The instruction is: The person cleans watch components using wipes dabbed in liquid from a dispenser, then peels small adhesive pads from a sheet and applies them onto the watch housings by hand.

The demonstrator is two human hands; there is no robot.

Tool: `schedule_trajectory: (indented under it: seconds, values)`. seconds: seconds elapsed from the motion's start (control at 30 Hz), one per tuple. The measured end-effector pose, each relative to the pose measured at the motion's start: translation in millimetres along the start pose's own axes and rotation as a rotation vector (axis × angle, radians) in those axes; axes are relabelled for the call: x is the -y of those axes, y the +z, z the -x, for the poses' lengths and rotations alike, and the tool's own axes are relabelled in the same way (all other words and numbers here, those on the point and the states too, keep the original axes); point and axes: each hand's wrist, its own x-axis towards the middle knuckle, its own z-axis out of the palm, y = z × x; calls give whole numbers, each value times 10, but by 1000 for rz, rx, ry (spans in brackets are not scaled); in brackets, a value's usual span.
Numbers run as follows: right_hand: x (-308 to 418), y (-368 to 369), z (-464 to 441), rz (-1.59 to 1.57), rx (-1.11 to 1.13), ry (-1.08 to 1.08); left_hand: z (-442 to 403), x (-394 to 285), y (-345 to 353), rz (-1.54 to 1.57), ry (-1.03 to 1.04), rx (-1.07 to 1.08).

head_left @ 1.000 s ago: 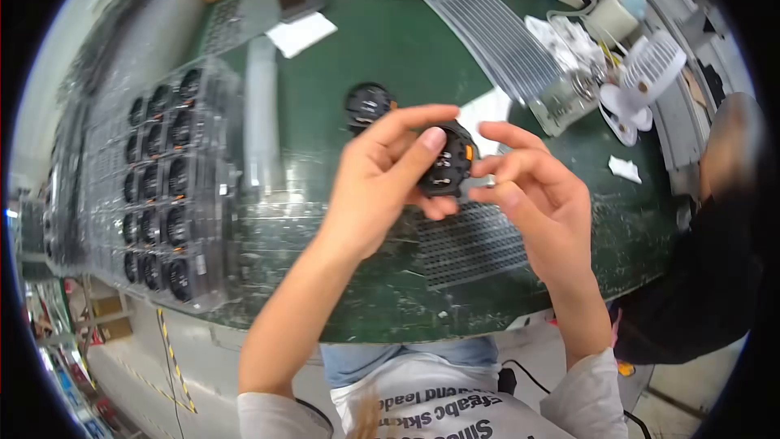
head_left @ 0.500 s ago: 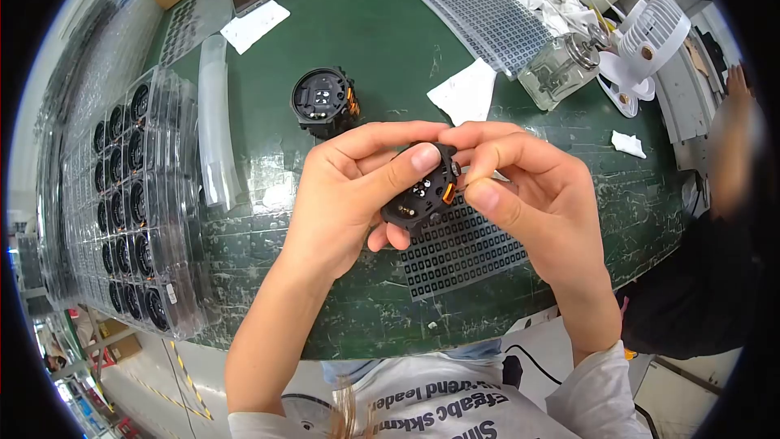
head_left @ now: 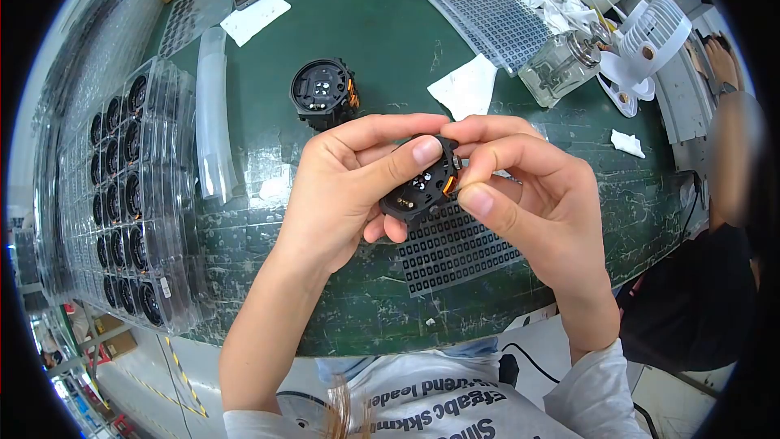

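Observation:
My left hand [head_left: 337,187] grips a black watch case [head_left: 418,190], its thumb lying across the inner side. Small white marks, gold contacts and an orange side button show on the case. My right hand [head_left: 532,187] is closed at the case's right edge, thumb and index finger together beside the orange button. Whether a small part sits in that pinch is hidden. Under both hands lies a sheet of small black rectangular pieces [head_left: 455,256]. Beyond my left hand stands a stack of similar watch cases [head_left: 322,91] with orange side parts.
Clear plastic trays [head_left: 175,268] of round black parts are stacked at left, beside a translucent strip [head_left: 213,114]. A glass pump bottle [head_left: 561,69], white fan [head_left: 654,32], white paper [head_left: 467,89] and another sheet [head_left: 479,12] lie toward the right. Another person's arm [head_left: 731,146] is at far right.
The watch case has tilted slightly in my left hand. My right thumb and index finger have shifted a little left, closer against the case's side.

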Motion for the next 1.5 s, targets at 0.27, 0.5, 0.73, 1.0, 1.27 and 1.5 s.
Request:
schedule_trajectory:
  seconds: [0.27, 0.5, 0.73, 1.0, 1.27, 1.5]
  values:
    - [-5, 8, 4, 28, -17, -7, -4, 21, 21, -31, 12, -15]
    - [-10, 19, 8, 35, -36, -25, -6, 28, 20, -26, 19, -5]
    - [-26, 34, 22, 50, -53, -31, -7, 32, 11, 2, -2, 1]
    - [-63, 33, 15, 118, -45, -88, -12, 38, 19, -30, 24, -17]
    - [-84, 51, 23, 158, -51, -111, -12, 37, 5, -9, 18, -25]
    - [-135, 88, 20, 107, -83, -136, -19, 41, -13, 4, 24, -31]
